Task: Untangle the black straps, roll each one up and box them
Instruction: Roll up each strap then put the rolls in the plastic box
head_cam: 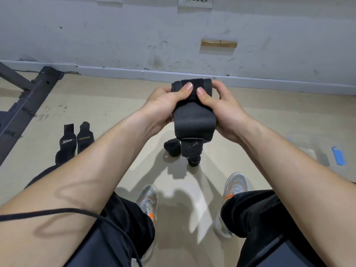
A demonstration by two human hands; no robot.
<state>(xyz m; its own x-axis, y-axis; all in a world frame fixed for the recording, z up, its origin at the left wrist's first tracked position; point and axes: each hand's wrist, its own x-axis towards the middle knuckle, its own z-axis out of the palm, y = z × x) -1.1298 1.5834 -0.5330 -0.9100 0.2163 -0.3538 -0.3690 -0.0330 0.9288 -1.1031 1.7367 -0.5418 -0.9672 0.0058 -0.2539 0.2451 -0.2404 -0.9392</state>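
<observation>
A wide black strap is held up in front of me, its top end wound into a roll and the rest hanging down. My left hand grips the roll from the left, thumb pressed on its front. My right hand grips it from the right, thumb beside the other one. On the floor below lie a rolled black strap and a smaller black roll. Two more black straps with printed logos lie flat at the left. No box is in view.
I sit with my grey-and-orange shoes on a beige floor. A dark metal frame stands at the left by the white wall. Blue tape marks the floor at right. A black cable crosses my left forearm.
</observation>
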